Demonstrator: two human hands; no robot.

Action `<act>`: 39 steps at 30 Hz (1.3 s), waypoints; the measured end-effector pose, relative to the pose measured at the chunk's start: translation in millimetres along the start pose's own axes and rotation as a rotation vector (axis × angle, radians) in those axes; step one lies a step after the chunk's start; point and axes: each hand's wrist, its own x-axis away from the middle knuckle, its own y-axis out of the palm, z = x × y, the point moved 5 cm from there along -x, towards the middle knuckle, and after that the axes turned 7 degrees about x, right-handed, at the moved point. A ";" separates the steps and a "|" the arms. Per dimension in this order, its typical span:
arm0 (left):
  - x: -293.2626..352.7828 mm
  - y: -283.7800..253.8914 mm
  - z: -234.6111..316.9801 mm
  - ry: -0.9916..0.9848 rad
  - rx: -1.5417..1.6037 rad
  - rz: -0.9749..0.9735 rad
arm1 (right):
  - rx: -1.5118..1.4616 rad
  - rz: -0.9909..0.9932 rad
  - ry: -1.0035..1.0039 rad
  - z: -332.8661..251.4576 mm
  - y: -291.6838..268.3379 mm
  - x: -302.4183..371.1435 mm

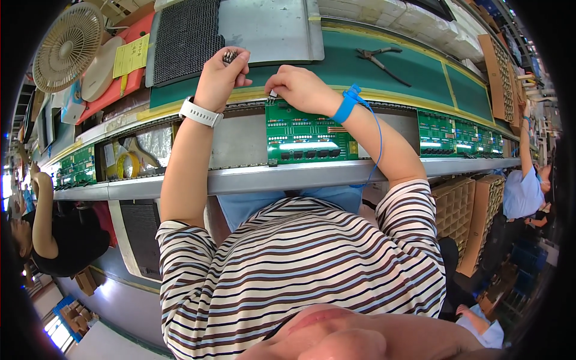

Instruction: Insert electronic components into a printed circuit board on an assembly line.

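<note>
A green circuit board [312,131] is being supported along a metal rail [270,177], directly at six o'clock from the right hand [303,90], in whose grip a small pale part [273,93] is being pinched by the fingertips at the board's eleven o'clock corner; whether the part is being seated or merely held there cannot be told. At ten o'clock from the board, a cluster of small metallic parts [229,56] is being cupped in the curled grip of the left hand [217,73]. The pale part is being judged light, stiff and easily dropped, best taken by its body with its legs spared; the board is being judged light, rigid and fragile, best taken by its bare edges. Rows of small banded components are being displayed across the board's glossy face, with black blocks [309,154] being lined up toward six o'clock. Dark-handled pliers [379,60] are being kept on the green worktop [429,75] between one and two o'clock from the board, while a dark textured array [186,45] is being held in a metal tray [270,30] beyond the left hand, toward eleven o'clock.
</note>
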 end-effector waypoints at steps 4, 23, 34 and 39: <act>2.5 2.8 -1.2 -0.014 -0.061 -0.022 | 0.106 -0.023 0.019 -9.2 4.2 3.3; 6.8 6.9 15.8 0.108 -0.272 -0.045 | 0.241 0.038 -0.265 -32.1 0.8 2.7; 110.1 -215.2 79.4 0.373 -1.036 0.629 | 0.208 -0.083 -0.187 -48.6 0.6 12.2; 167.9 -421.0 77.8 0.243 -1.355 1.037 | 0.118 -0.212 -0.439 -99.9 13.1 32.2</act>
